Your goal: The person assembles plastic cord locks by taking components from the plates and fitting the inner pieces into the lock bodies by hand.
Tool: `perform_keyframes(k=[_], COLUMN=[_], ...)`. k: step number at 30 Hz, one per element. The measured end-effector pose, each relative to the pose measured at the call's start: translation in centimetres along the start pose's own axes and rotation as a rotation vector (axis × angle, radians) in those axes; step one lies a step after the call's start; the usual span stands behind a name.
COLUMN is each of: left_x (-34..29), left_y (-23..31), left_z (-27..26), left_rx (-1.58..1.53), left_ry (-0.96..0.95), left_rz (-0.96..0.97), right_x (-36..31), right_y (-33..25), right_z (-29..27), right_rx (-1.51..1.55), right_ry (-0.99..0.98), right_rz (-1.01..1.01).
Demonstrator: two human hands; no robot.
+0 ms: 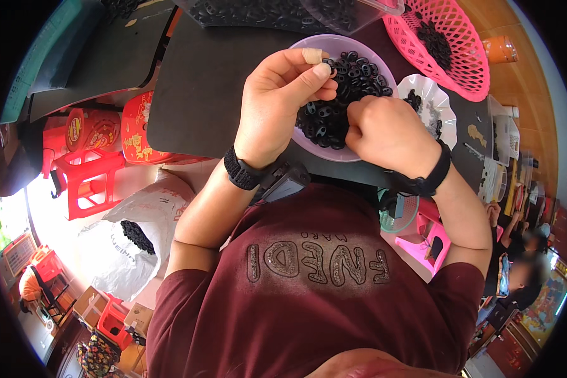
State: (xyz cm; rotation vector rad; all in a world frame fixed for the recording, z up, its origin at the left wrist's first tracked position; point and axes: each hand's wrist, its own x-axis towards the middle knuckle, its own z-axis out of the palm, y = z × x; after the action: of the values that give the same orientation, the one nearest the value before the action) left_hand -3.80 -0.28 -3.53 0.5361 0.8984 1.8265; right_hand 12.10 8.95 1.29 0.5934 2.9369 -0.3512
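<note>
My left hand (271,101) is raised over the left side of a purple bowl (324,153). Its thumb and a taped index finger pinch a small black plastic piece (330,63). Many black oval pieces with holes (353,79) fill the bowl. At the bowl's right side, my right hand (394,129) reaches in over the pieces with its fingers curled under. Whatever those fingers hold is hidden behind the hand.
A white fluted dish (446,113) with a few black pieces stands right of the bowl. Beyond it is a pink openwork basket (466,69). A clear bin (384,9) of black pieces sits at the back. Below left are a white sack (116,268) and a red stool (91,167).
</note>
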Motion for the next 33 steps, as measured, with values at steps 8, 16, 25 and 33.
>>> perform_keyframes(k=[8, 16, 25, 33], left_x=[-0.6, -1.1, -1.3, -1.5], left_y=[0.1, 0.3, -0.1, 0.2], left_z=[0.3, 0.9, 1.2, 2.1], left_rx=[0.078, 0.21, 0.035, -0.128], left_ry=[-0.06, -0.125, -0.076, -0.07], left_rz=[-0.035, -0.02, -0.114, -0.124], right_x=[-1.0, -0.8, -0.2, 0.0], right_y=[-0.2, -0.9, -1.3, -1.9], right_z=[0.4, 1.3, 3.2, 3.2], right_rx=[0.91, 1.347, 0.762, 0.543], right_ry=[0.366, 0.376, 0.822, 0.979], right_rz=[0.165, 0.192, 0.013, -0.036])
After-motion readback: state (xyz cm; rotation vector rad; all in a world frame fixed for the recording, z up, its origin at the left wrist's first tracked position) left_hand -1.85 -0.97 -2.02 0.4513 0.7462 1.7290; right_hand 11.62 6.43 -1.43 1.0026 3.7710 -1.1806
